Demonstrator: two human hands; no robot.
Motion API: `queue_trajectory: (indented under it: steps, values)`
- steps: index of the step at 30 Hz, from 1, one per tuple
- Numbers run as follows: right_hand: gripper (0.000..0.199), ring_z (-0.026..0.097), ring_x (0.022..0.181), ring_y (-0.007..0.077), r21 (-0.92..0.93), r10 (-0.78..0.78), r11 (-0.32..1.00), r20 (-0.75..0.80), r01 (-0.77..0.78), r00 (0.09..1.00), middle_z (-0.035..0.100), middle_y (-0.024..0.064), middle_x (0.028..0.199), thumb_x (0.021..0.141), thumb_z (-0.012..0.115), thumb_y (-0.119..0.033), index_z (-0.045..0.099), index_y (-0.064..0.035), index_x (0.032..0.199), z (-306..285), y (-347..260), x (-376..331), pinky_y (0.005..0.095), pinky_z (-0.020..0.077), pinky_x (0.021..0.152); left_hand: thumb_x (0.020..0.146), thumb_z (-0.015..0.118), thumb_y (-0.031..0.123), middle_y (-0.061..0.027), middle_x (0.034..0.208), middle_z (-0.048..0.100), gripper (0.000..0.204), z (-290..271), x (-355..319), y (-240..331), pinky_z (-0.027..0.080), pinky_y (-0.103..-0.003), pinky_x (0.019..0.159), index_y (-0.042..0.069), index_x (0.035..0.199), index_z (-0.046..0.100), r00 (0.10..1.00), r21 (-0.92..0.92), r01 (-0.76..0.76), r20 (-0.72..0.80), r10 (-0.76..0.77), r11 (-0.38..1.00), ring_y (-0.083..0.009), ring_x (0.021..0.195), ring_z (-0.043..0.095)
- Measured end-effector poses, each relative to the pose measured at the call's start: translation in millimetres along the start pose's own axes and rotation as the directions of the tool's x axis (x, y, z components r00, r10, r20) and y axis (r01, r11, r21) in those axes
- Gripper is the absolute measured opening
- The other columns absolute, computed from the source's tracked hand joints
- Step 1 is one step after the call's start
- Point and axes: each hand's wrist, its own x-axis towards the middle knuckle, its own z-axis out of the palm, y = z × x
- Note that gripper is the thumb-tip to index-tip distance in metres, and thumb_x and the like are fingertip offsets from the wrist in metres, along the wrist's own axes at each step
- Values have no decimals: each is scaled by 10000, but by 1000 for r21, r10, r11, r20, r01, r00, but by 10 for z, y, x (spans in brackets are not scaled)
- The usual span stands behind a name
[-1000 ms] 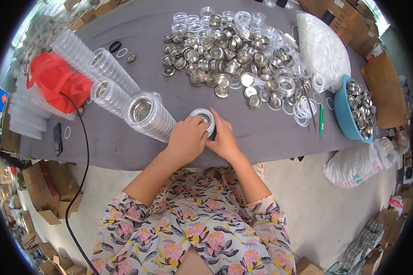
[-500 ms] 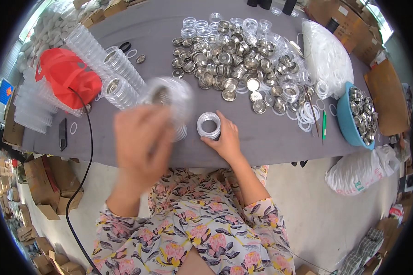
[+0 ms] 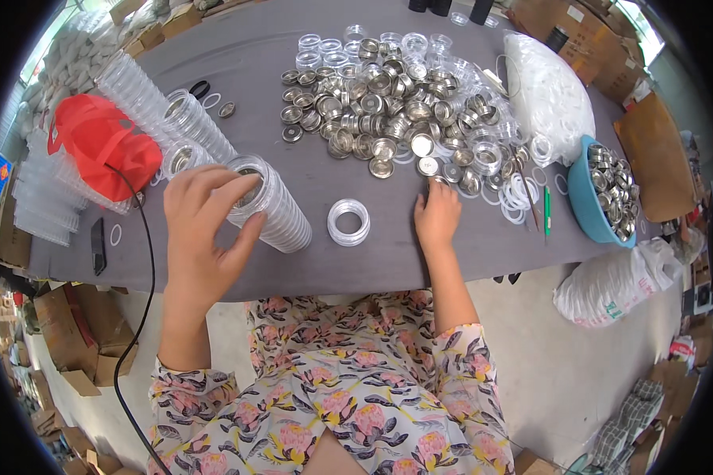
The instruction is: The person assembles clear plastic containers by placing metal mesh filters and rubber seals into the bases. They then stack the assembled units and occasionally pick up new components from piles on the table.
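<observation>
Head view: left hand (image 3: pixel 202 229) left of centre, fingers curled round the open end of a lying stack of clear jars (image 3: pixel 268 204), probably steadying it so nothing rolls. Right hand (image 3: pixel 437 215) right of centre, flat and open on the grey table (image 3: pixel 293 87), fingertips touching the lower edge of the metal lid pile (image 3: pixel 388 119), holding nothing. Single clear jar (image 3: pixel 348 222) upright between both hands, untouched. Red cap (image 3: pixel 103 146) upper left, blue bowl (image 3: pixel 602 198) of lids at right edge.
</observation>
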Motion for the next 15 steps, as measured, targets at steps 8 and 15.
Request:
queue_trajectory:
  steps: [8,15]
  values:
    - [233,556,864,287,569,-347,707,-240,421,907,617,90,894,709,622,11,619,-48,933,-373,-478,-140,383,436,800,669,665,47,-73,966,584,326,277,-581,216,422,-417,813,52,992,628,976,-381,-205,-15,215,902,-274,905,557]
    - [296,569,927,278,735,-565,507,-112,451,817,626,97,958,672,558,77,611,-33,941,-380,-644,-278,383,442,823,741,612,76,-201,1275,445,597,1068,-698,450,338,-438,1002,-39,1282,388,935,-352,98,353,35,931,-366,1204,406]
